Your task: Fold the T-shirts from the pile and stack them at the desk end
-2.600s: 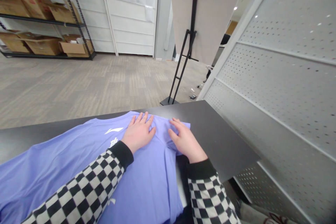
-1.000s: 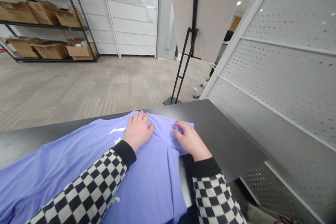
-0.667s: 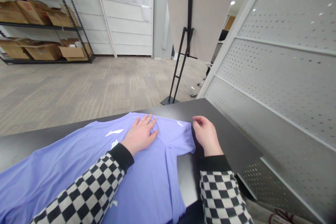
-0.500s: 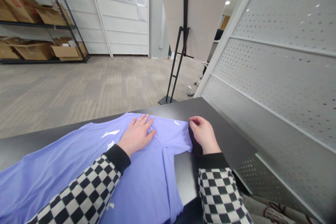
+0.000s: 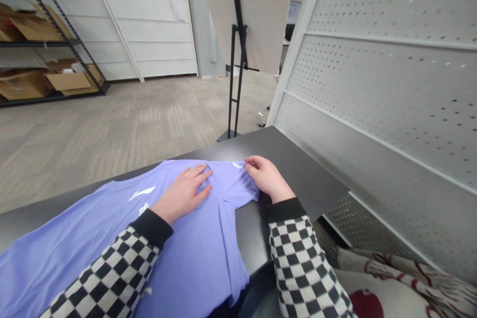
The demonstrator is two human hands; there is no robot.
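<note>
A lavender T-shirt (image 5: 194,253) with white printed marks lies spread over the dark table, some of it running out of view at the lower left. Flat on its shoulder area rests my left hand (image 5: 184,191), fingers stretched out and slightly apart. My right hand (image 5: 269,177) is at the upper corner of the sleeve's hem, thumb and fingers closed on the fabric in a pinch. Under that hand, part of the sleeve edge is hidden. Light creases run through the sleeve near the seam.
The black table (image 5: 294,169) ends close to a white perforated panel (image 5: 380,89) on the right. Beyond the far edge stands a black easel-like stand (image 5: 234,84). Shelving with cardboard boxes (image 5: 70,82) is at the far left. Patterned grey cloth (image 5: 406,283) lies lower right.
My right hand has come to the sleeve's hem and closed on its upper corner. My left hand stays flat on the shirt. The camera view has turned slightly right.
</note>
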